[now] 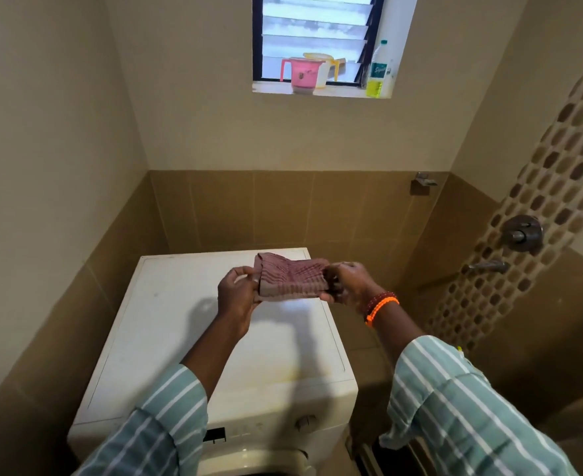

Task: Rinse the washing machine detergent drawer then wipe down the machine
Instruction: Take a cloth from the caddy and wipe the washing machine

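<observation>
You hold the folded cloth (288,280) above the washing machine (214,338), left hand (236,292) pinching one edge, right hand (346,283) gripping the other. Keep the fold flat and firm, then wipe the lid in overlapping strokes. The detergent drawer seems hidden behind your sleeves, so its condition is unclear.

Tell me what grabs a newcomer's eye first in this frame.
Dead centre, both hands, left hand and right hand, hold a folded maroon striped cloth stretched between them above the white washing machine. Next, the bright louvred window at top, with a pink mug and a bottle on its sill. An orange bracelet stands out on the right wrist.
</observation>
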